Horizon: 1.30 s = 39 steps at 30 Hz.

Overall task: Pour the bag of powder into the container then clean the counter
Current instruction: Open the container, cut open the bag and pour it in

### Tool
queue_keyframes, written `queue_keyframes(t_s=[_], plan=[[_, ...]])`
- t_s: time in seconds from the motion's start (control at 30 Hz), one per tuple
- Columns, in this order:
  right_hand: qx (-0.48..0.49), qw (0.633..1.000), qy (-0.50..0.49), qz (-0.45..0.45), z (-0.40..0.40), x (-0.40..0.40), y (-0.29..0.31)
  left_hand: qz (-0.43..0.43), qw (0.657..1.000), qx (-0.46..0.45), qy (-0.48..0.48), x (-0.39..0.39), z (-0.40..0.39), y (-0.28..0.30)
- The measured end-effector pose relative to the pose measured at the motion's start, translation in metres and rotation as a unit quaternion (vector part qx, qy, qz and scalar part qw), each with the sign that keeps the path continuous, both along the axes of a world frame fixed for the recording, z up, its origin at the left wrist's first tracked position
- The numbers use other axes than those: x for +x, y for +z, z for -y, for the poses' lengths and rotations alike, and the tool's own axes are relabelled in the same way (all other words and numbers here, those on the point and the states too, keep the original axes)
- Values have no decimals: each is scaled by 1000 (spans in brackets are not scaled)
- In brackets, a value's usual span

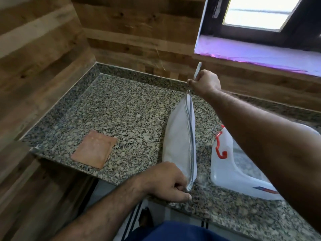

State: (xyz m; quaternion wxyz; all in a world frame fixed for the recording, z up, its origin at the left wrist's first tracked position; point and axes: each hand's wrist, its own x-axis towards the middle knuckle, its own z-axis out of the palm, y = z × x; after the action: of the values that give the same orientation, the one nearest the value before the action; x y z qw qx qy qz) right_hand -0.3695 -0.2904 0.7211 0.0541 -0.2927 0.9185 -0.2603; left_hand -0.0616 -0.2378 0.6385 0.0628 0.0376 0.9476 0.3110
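Note:
A clear zip bag (178, 138) holding white powder stands on its edge on the granite counter (121, 108), its zip seam facing up. My left hand (166, 181) pinches the near corner of the bag at the counter's front edge. My right hand (205, 81) grips the far top corner, raised above the counter. A clear plastic container (224, 164) with a red clip lies to the right of the bag, partly hidden by my right forearm.
A folded pink cloth (94, 150) lies flat on the counter to the left. Wood-panelled walls close off the left and back. A window sill (260, 53) runs along the upper right. The counter's front edge is just past my left hand.

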Motion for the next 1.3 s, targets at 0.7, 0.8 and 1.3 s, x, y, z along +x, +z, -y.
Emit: queue_keyframes(t_s=[0.7, 0.8, 1.3], plan=[[248, 965, 60, -52, -70, 128, -46, 1, 929, 279, 244, -21, 112, -70], [219, 971, 73, -66, -70, 135, -42, 20, 903, 292, 316, -22, 125, -75], [64, 927, 276, -245, -56, 179, 90, 62, 697, 546, 461, -25, 229, 32]])
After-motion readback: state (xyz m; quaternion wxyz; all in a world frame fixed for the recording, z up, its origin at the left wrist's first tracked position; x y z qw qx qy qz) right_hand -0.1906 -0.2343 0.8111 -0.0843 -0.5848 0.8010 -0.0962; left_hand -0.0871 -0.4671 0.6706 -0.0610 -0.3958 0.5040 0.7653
